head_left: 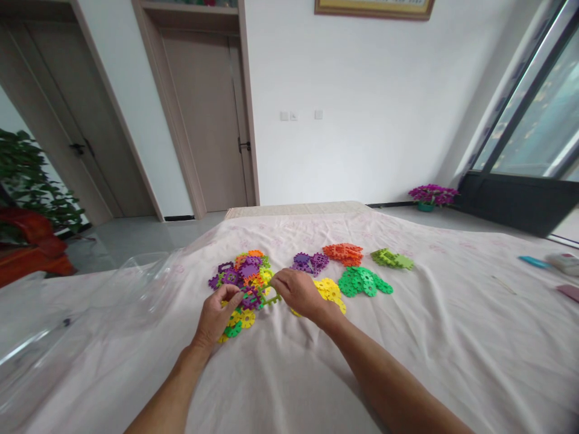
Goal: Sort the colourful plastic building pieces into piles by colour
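Note:
My left hand [213, 316] pinches a purple toothed plastic building piece [251, 298] at its left edge, over a mixed pile [248, 266] of purple, orange, yellow and green pieces. Closed on a light-green open-framed piece [272, 299] is my right hand [298, 292]. The two pieces meet or overlap between my hands; whether they are joined I cannot tell. Below my left fingers lie yellow and green discs [234, 329]. A yellow disc heap [331, 292] is partly hidden behind my right hand.
Single-colour heaps lie farther right: purple pieces [311, 263], orange pieces [342, 254], light-green pieces [391, 259] and green discs [364, 281]. A clear plastic bag [147, 283] spreads over the cloth [271, 386] at left. A blue object [534, 261] rests far right.

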`<state>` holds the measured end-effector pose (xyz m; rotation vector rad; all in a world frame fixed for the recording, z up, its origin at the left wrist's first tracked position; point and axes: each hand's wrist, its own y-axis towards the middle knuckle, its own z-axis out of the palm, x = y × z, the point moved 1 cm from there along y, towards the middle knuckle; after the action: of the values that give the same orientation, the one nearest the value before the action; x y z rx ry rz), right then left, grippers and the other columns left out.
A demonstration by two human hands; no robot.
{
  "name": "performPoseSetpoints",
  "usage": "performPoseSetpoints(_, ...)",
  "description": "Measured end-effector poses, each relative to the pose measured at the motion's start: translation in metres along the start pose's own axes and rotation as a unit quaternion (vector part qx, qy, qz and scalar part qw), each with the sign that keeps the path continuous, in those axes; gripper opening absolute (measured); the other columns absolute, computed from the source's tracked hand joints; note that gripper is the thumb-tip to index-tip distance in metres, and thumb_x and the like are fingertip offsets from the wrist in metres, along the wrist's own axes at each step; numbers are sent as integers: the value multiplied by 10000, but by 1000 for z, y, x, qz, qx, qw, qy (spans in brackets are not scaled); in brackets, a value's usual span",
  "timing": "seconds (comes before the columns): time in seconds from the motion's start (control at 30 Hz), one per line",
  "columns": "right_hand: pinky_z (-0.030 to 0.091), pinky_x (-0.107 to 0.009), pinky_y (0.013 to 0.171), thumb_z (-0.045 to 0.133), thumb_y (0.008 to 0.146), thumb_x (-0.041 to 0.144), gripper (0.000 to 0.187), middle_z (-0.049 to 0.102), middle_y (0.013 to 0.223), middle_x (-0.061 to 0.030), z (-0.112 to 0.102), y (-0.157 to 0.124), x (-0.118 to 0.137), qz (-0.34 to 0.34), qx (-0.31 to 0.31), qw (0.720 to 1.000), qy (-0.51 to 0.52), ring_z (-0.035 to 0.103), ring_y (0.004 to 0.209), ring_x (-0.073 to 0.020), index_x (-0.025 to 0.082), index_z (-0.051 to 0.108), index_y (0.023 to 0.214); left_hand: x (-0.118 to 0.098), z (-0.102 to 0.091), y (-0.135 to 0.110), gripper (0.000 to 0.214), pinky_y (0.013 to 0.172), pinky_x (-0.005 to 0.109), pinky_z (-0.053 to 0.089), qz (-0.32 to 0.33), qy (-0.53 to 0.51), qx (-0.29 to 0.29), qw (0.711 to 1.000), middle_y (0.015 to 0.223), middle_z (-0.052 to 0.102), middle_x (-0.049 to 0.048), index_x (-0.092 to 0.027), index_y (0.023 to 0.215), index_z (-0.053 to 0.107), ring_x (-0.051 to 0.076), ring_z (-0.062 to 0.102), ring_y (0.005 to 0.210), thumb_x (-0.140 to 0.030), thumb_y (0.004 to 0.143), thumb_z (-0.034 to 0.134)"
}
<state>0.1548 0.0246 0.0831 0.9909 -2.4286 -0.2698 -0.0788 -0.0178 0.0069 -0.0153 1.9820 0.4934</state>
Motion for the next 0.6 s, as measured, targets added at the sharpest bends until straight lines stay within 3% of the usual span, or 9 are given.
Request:
performPoseSetpoints(0.13, 335, -239, 700, 446, 1041, 302, 328, 692, 875, -37, -6, 2, -15, 29, -21, 998, -56, 610, 829, -139, 189, 676, 837, 0, 3, 0, 329, 721, 267, 521, -5, -13, -28, 1000, 765, 676, 4, -200, 841, 642, 170, 638, 739, -528, 826, 652)
performPoseSetpoints(0.3, 321, -253, 677, 434, 1031, 323, 350, 704, 883, -46, -32, 2, -60, 150, -120, 978, -85, 605, 809, -150, 188, 678, 821, 8, -4, 2, 367, 706, 254, 527, -38, -57, -83, 994, 783, 676, -1, -196, 894, 632, 166, 646, 746, -546, 796, 682)
performPoseSetpoints(0.47, 288, -266, 586, 453, 967, 337, 416, 633, 624, -25, -62, -18, -133, 292, -217, 930, -46, 545, 623, -139, 170, 647, 639, 17, -8, 5, 387, 721, 252, 527, -49, -19, -111, 992, 802, 695, -4, -206, 896, 652, 174, 662, 770, -565, 764, 705)
performPoseSetpoints(0.6, 347, -243, 535, 479, 920, 342, 388, 633, 574, -28, -72, -46, -190, 383, -295, 873, 67, 554, 544, -131, 150, 659, 636, 16, -7, 5, 410, 735, 268, 538, -53, 1, -108, 993, 830, 721, 5, -210, 917, 667, 197, 684, 803, -584, 751, 698)
